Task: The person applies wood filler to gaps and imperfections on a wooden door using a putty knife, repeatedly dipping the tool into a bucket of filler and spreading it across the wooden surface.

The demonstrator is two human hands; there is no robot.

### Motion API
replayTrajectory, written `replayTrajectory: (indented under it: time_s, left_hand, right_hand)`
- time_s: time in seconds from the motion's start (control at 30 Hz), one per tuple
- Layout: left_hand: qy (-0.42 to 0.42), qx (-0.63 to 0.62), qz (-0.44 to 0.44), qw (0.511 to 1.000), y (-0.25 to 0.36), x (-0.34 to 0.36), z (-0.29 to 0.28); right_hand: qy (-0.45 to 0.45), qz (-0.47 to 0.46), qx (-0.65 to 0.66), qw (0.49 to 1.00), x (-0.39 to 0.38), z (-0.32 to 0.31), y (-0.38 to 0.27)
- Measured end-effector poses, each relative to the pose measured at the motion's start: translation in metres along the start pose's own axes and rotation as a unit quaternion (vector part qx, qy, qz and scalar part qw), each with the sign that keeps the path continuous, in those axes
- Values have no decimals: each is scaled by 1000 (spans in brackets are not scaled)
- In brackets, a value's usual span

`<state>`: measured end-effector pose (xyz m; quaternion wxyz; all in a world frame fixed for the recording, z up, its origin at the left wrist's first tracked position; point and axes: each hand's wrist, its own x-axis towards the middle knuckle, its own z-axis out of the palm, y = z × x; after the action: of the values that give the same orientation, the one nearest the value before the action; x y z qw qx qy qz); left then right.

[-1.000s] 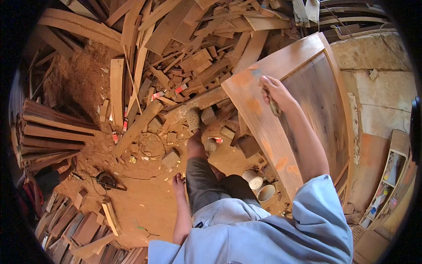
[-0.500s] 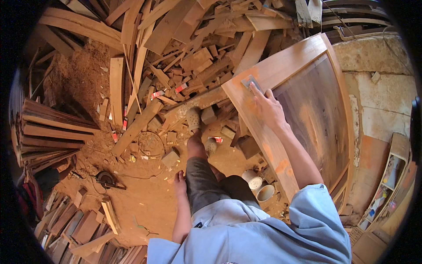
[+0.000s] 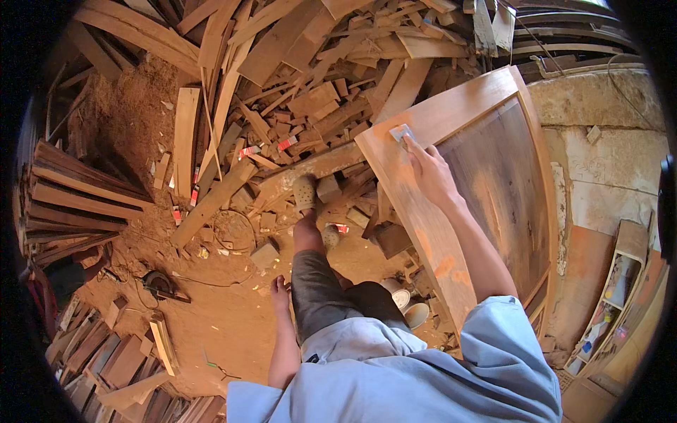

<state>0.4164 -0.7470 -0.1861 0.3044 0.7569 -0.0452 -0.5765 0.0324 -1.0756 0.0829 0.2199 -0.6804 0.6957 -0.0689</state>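
Note:
My right hand grips a small flat grey rectangular piece; whether it is a scraper or a sanding pad I cannot tell. That piece lies against the upper left corner of a wooden panel door, which has a pale frame and a darker, streaked inner panel. Orange patches mark the frame under the hand and farther down the left side. My left hand hangs beside my left thigh, fingers loosely apart, holding nothing that I can see.
Wood offcuts lie heaped ahead. Two tubs stand by the door's lower left edge. Stacked boards are at left, near a circular saw with a cord. Another person is partly visible at far left. A shelf box is at right.
My right hand and the grey piece have shifted slightly right on the door's corner; the piece is tilted differently. My left hand still hangs at my side. The whole view has shifted slightly.

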Motion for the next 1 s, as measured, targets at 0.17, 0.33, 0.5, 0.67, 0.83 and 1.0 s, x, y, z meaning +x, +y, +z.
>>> replayTrajectory:
  time_s: [0.17,0.33,0.5,0.67,0.83,1.0]
  left_hand:
    - [4,6,6,1000,-2,-3,-8]
    - [15,-23,-13,1000,-26,-3,-12]
    - [-9,-29,-13,999,-22,0,0]
    - [7,-20,3,1000,-4,-10,0]
    - [25,-5,-24,999,-3,-10,-10]
    - [-2,-13,-31,999,-8,-9,-3]
  right_hand:
    - [-23,51,-59,997,-14,6,-6]
    - [-77,-64,22,995,-24,-33,-3]
    - [-149,137,343,917,-8,-43,6]
    - [-219,234,332,887,2,-22,13]
    - [-217,221,297,903,23,-19,1]
    - [-210,209,314,902,37,-18,2]
